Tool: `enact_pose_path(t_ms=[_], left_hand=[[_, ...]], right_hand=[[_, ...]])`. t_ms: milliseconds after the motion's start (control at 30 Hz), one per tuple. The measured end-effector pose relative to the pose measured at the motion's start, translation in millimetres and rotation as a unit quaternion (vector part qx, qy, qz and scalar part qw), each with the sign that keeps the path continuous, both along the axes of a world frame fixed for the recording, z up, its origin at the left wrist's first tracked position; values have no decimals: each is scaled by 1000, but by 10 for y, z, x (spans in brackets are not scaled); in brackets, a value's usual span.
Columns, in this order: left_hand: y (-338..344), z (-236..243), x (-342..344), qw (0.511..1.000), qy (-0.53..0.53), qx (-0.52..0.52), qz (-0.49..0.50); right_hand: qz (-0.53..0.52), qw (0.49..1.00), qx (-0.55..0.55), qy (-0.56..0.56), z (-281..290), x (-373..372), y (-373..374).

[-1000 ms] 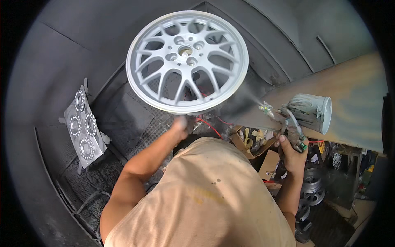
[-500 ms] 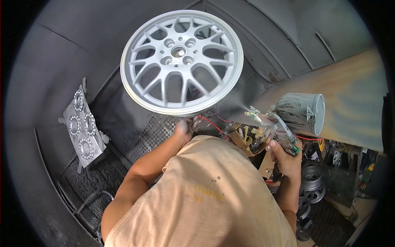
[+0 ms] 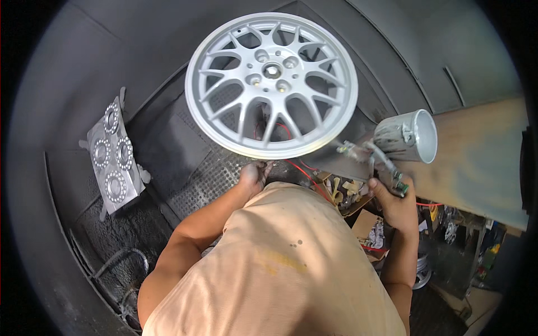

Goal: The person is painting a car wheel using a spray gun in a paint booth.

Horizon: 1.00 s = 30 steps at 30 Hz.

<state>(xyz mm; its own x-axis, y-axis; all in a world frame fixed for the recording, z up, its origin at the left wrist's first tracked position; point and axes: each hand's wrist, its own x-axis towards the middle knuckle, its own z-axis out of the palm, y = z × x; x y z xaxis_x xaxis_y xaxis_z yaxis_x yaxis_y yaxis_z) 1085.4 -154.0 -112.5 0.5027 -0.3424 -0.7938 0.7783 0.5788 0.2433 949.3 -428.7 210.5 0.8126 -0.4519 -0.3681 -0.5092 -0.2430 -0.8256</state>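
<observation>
A silver-painted multi-spoke alloy wheel [image 3: 274, 99] is held up, face upward, in front of me. Under its near edge, my left hand [image 3: 255, 177] has curled fingers. What they grip is hidden or too small to make out. My right hand [image 3: 395, 204] is wrapped round a paint-smeared spray gun [image 3: 385, 167] to the right of the wheel. A grey paint-streaked cup [image 3: 395, 137] sits on the gun. The nozzle end points left, close to the wheel's right near edge, and is blurred.
At left, a tilted silver panel [image 3: 119, 178] carries several round rings with holes. A red hose [image 3: 305, 175] runs below the wheel toward the right. An open box of scraps [image 3: 344, 193] and a cluttered bench [image 3: 459, 246] stand at lower right. Dark walls [image 3: 129, 39] surround the wheel.
The wheel has turned and sits farther right in the picture. The spray gun has shifted slightly right and up, its nozzle now nearer the wheel's edge. The spray mist seen earlier is less distinct.
</observation>
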Motion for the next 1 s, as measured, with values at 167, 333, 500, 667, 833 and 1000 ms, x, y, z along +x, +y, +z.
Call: enact_pose_path(t_ms=[167,333,500,667,833,1000], left_hand=[[152,-25,39,1000,-11,17,1],[349,-125,157,999,-19,-17,-24],[430,84,306,999,-4,31,-38],[545,211,479,994,1,79,-76],[574,131,605,979,-33,98,-177],[506,219,621,894,-74,67,-437]], right_hand=[[133,989,55,42,83,355,437],[229,965,103,-72,-2,983,906],[184,972,70,-126,20,1563,1166],[148,976,-9,-157,90,1985,1125],[42,977,-113,-177,72,2098,903],[-53,968,-170,-176,-10,1825,563]])
